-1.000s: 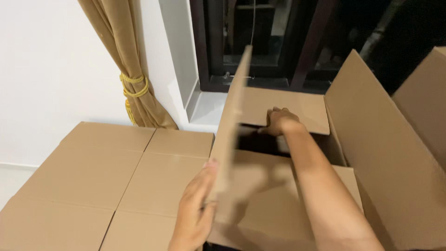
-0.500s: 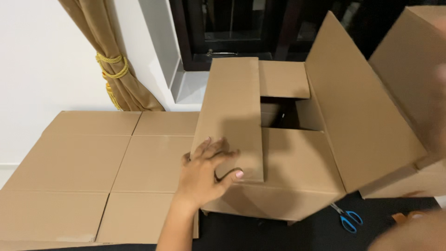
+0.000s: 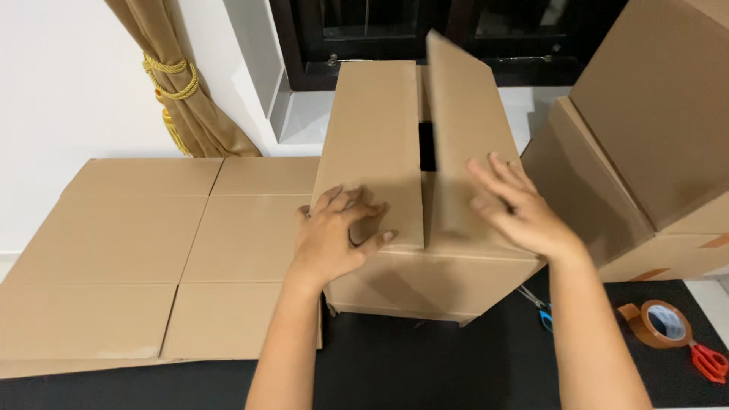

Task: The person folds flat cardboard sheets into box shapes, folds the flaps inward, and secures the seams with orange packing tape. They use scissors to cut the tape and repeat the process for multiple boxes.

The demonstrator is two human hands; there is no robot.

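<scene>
The cardboard box [image 3: 425,258] stands upright on the dark floor [image 3: 425,372], centre of the view, directly in front of the person. Its two long top flaps are folded inward.

Left flap [image 3: 376,144]: lies flat across the top of the box. The left hand [image 3: 334,239] rests palm-down on its near end, fingers spread and extended, thumb hooked over the near edge of the flap – pressing, not gripping.

Right flap [image 3: 467,137]: still tilted, its far end raised above the box top. The right hand [image 3: 516,209] lies on its near part with fingers straight and splayed, open and flat against the cardboard. Nothing is clasped in either hand.

A narrow dark gap [image 3: 427,148] remains between the two flaps, showing the interior.

Surroundings:
- Flattened cardboard sheets [image 3: 144,250] lie to the left, touching the box's left side.
- More closed boxes [image 3: 645,152] are stacked at the right, just beside the box.
- A roll of brown tape [image 3: 659,323] lies on the floor at lower right, with red-handled scissors [image 3: 710,362] next to it.
- Blue-handled scissors [image 3: 543,311] lie partly hidden by the box's right corner and the right forearm.
- A tan curtain [image 3: 182,83] with a yellow cord hangs at upper left – beside a dark-framed window [image 3: 380,38]
</scene>
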